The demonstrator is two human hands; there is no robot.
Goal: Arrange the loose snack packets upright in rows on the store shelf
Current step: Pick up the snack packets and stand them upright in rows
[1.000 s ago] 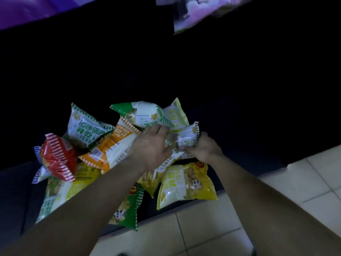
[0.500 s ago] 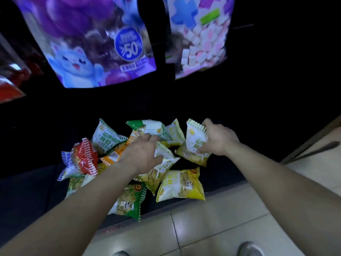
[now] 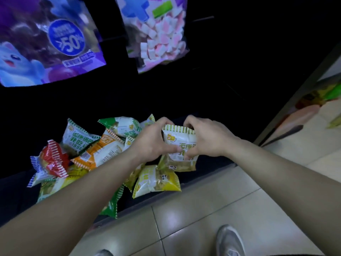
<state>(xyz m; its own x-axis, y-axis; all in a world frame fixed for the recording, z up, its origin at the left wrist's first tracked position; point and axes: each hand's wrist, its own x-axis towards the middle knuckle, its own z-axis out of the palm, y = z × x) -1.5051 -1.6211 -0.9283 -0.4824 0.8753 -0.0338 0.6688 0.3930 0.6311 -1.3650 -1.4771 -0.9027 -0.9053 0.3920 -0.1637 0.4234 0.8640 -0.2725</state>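
Observation:
A white and olive snack packet (image 3: pixel 179 143) with green striped edges stands upright at the right end of the heap, held from both sides. My left hand (image 3: pixel 151 143) grips its left edge and my right hand (image 3: pixel 208 139) grips its right edge and top. Left of them lies a loose heap on the dark bottom shelf (image 3: pixel 208 169): a red packet (image 3: pixel 53 159), an orange packet (image 3: pixel 99 154), a white-green packet (image 3: pixel 77 137), another green-white packet (image 3: pixel 121 126) and a yellow packet (image 3: pixel 156 182) near the shelf's front edge.
Two large hanging bags are above: a purple one (image 3: pixel 46 43) with a 50% badge and a bag of pink and white cubes (image 3: pixel 158 34). The tiled floor (image 3: pixel 203 218) lies in front, with my shoes (image 3: pixel 230 241) on it. Blurred goods sit at far right.
My left hand has left the heap and joined my right hand on the white-olive packet, which now stands upright between them. The camera view has tilted up.

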